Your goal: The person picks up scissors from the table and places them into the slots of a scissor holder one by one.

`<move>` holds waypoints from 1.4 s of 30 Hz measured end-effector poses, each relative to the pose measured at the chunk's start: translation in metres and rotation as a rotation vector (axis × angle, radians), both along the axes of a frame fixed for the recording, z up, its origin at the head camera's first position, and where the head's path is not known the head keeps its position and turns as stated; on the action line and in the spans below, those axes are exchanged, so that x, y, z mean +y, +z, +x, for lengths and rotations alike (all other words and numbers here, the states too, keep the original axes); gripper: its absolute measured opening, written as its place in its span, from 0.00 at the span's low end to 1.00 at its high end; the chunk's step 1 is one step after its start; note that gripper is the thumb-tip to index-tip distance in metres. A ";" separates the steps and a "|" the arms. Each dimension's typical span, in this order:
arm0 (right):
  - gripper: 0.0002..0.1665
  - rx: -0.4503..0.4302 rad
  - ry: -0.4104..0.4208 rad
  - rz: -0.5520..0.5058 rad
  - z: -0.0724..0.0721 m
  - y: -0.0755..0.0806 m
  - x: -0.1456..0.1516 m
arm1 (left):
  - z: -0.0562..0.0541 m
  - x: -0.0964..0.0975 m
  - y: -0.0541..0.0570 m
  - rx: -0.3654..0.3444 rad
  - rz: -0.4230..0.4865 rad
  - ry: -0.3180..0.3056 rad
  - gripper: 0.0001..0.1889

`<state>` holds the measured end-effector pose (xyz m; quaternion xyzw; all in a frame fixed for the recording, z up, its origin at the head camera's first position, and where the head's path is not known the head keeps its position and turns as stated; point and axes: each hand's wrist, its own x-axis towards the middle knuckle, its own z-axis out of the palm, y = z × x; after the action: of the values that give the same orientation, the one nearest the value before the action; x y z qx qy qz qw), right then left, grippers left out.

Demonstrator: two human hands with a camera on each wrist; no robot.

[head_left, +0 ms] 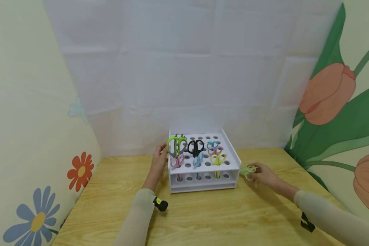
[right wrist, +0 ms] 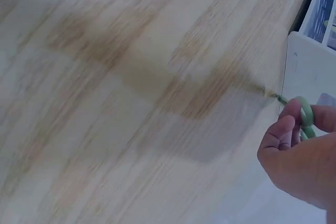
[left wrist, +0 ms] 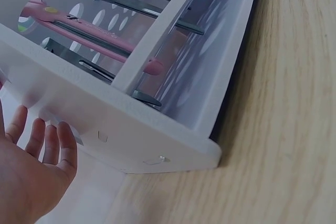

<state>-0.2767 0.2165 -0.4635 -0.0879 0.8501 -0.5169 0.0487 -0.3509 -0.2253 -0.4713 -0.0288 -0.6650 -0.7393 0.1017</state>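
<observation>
A white two-tier rack with rows of holes (head_left: 203, 187) stands on the table. My left hand (head_left: 158, 162) is at its left side; in the left wrist view the loosely bent fingers of the left hand (left wrist: 37, 169) are by the side panel. To the right of the rack, my right hand (head_left: 265, 177) holds light green scissors (head_left: 249, 169) by the handles, blades pointing at the rack. The right wrist view shows thumb and fingers pinching a green handle loop (right wrist: 306, 113); the blade tips are near the rack's side panel (right wrist: 307, 72).
Several scissors stand handles-up in the holes: large lime-green ones (head_left: 185, 140), black ones (head_left: 195, 153), pink (head_left: 177, 162), blue (head_left: 198, 160), yellow (head_left: 217, 159) and teal (head_left: 212, 145). The wooden table (head_left: 203, 218) meets a white cloth backdrop (head_left: 184, 68).
</observation>
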 end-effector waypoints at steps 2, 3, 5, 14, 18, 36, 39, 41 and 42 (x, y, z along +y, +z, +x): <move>0.30 0.028 -0.016 0.024 0.002 0.002 0.003 | 0.000 0.000 -0.001 -0.004 0.000 0.000 0.22; 0.30 0.043 -0.025 0.042 0.003 0.004 0.004 | 0.000 0.000 -0.001 -0.005 -0.001 0.000 0.22; 0.29 0.069 -0.041 0.071 0.004 0.007 0.007 | 0.000 0.000 -0.001 -0.003 -0.003 -0.001 0.23; 0.28 0.182 -0.055 0.123 -0.001 0.030 0.018 | 0.000 -0.001 -0.003 0.010 0.002 0.002 0.23; 0.28 0.197 -0.058 0.119 -0.003 0.043 0.020 | 0.000 -0.001 -0.003 0.026 0.007 0.007 0.21; 0.30 0.244 -0.026 0.075 -0.015 0.096 0.000 | 0.002 -0.001 -0.004 0.000 -0.004 -0.003 0.22; 0.29 0.254 -0.016 0.082 -0.020 0.105 -0.007 | 0.001 -0.001 -0.004 -0.005 -0.006 0.000 0.22; 0.30 0.262 0.002 0.096 -0.024 0.111 -0.012 | 0.000 0.000 -0.003 -0.004 -0.008 0.003 0.22; 0.30 0.267 0.015 0.104 -0.027 0.114 -0.014 | 0.000 0.000 -0.003 0.001 -0.005 0.001 0.22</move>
<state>-0.3035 0.2024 -0.3498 -0.1597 0.8740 -0.4555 -0.0565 -0.3510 -0.2253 -0.4741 -0.0293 -0.6669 -0.7376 0.1023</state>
